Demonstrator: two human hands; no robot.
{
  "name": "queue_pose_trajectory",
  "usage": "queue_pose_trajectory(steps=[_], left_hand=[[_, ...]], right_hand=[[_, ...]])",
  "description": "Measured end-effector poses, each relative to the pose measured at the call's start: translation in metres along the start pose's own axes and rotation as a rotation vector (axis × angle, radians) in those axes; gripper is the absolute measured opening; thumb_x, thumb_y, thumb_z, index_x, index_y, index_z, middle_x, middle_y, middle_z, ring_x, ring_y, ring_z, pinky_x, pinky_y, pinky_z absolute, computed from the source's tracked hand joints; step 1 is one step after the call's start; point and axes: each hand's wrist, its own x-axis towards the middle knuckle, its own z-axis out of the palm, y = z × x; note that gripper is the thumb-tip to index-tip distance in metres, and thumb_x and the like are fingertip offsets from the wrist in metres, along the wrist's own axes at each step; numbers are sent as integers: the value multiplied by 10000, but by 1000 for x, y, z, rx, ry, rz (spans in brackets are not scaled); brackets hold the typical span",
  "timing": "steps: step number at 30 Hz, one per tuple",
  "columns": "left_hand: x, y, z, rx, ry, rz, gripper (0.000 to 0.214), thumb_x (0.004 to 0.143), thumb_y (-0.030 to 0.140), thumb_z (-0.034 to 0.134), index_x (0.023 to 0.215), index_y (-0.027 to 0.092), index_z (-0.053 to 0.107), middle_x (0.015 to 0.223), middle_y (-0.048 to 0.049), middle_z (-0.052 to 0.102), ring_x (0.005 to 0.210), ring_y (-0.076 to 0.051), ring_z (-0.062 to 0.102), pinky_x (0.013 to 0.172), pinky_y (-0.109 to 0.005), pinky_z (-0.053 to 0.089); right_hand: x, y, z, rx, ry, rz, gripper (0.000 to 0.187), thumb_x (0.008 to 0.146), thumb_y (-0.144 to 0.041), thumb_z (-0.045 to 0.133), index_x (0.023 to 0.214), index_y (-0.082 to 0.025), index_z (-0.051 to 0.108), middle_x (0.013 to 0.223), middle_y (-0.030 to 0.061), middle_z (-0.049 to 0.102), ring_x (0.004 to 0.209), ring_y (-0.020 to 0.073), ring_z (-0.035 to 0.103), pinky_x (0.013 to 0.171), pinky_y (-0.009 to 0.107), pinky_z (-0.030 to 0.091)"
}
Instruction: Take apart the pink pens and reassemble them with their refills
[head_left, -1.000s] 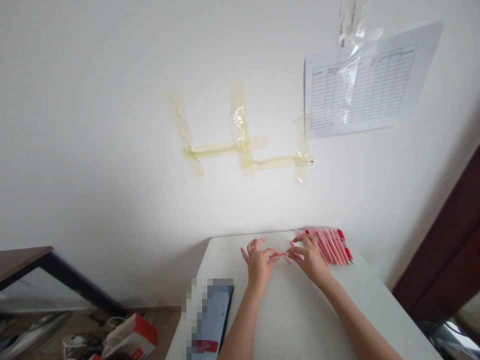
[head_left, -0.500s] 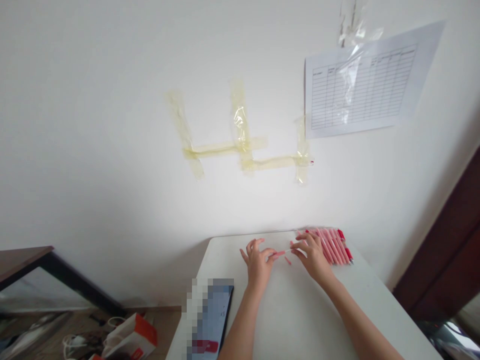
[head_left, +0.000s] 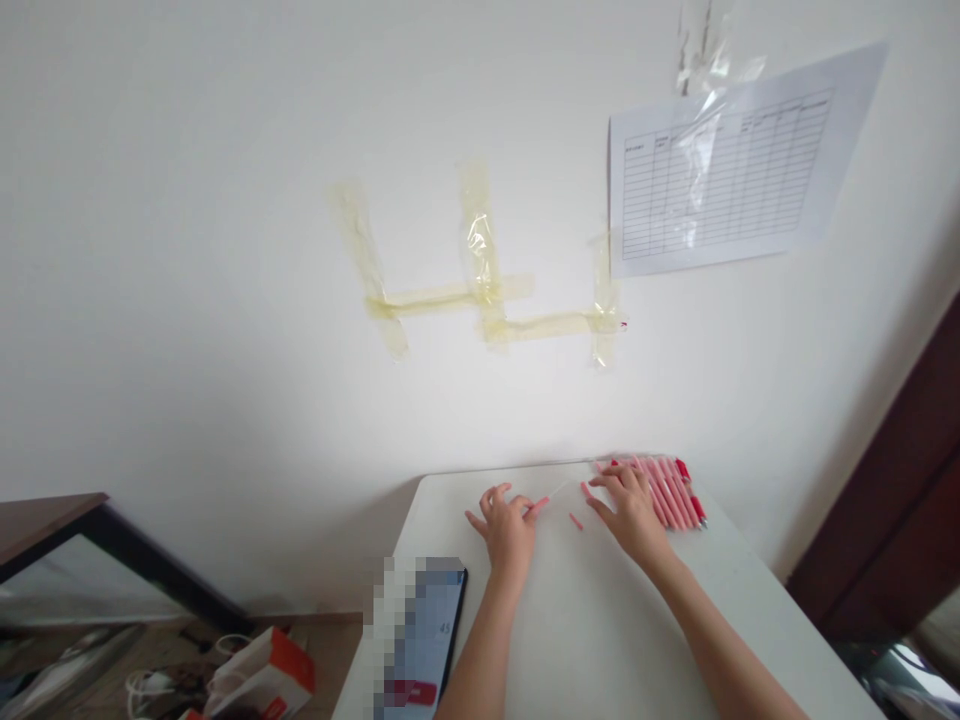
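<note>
My left hand pinches a pink pen barrel above the white table. A thin whitish refill sticks out of its far end, towards the right. My right hand is open, thumb and fingers apart, close by a small pink pen part; whether it touches that part I cannot tell. Another short pink piece lies on the tabletop between my hands. Just beyond my right hand, several pink pens with red parts lie side by side in a row.
A phone or tablet, partly pixelated, lies at the table's left side. The white wall behind carries yellowish tape and a taped paper form. On the floor at left are a white-and-orange bag and cables.
My left hand has drawn back left with the pen barrel and refill. My right hand has let go of the refill's end, and its fingers have spread beside the small pink part.
</note>
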Motion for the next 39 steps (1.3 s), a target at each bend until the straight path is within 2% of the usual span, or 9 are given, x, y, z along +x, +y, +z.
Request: queue_pose_trajectory(steps=[3, 8, 19, 27, 31, 35, 39], left_hand=[[1, -1, -1, 32, -3, -55, 161, 843, 404, 666, 819, 278, 764, 1289, -85, 596, 1310, -346, 410, 1045, -826, 171], [1, -1, -2, 59, 0, -93, 230, 845, 462, 648, 793, 269, 762, 1273, -95, 603, 1302, -350, 411, 1032, -829, 181], [1, -1, 0, 23, -26, -87, 77, 796, 315, 700, 842, 287, 756, 1287, -72, 600, 1309, -334, 415, 1063, -799, 161], [1, 0, 2, 13, -9, -64, 98, 778, 293, 713, 869, 292, 749, 1284, -66, 598, 1306, -332, 419, 1065, -793, 173], [-2, 6, 2, 10, -3, -8, 140, 775, 279, 717, 911, 295, 747, 1307, -67, 580, 1324, -325, 404, 1097, -775, 136], [-10, 18, 4, 7, 3, 49, 102, 769, 302, 728, 868, 282, 738, 1320, -52, 573, 1345, -321, 383, 1121, -765, 80], [-17, 31, 9, -10, 2, 89, 156, 752, 406, 744, 805, 261, 726, 1297, -52, 590, 1341, -325, 386, 1129, -761, 60]], right_hand=[[-1, -1, 0, -44, -78, -6, 143, 861, -368, 652, 880, -253, 735, 1120, 105, 617, 1142, 316, 504, 960, 492, 432], [-3, -8, 0, -109, -173, 33, 118, 846, -317, 656, 821, -260, 756, 1127, 105, 622, 1179, 328, 482, 977, 503, 409], [-5, -16, -2, -116, -276, 57, 94, 815, -275, 682, 754, -253, 751, 1148, 113, 609, 1209, 346, 455, 985, 529, 400], [-5, -13, 1, -92, -232, 11, 90, 828, -245, 652, 782, -248, 729, 1122, 99, 631, 1180, 335, 483, 959, 509, 427], [-2, -10, 1, -42, -172, -30, 79, 846, -242, 624, 823, -232, 699, 1021, 78, 677, 1133, 307, 526, 977, 484, 427], [-2, -3, 3, -31, -130, 2, 76, 839, -225, 603, 812, -225, 674, 924, 77, 694, 1167, 324, 529, 974, 485, 425], [-3, 3, 4, -62, -87, 61, 117, 840, -300, 610, 789, -214, 671, 1045, 135, 671, 1185, 326, 530, 971, 486, 432]])
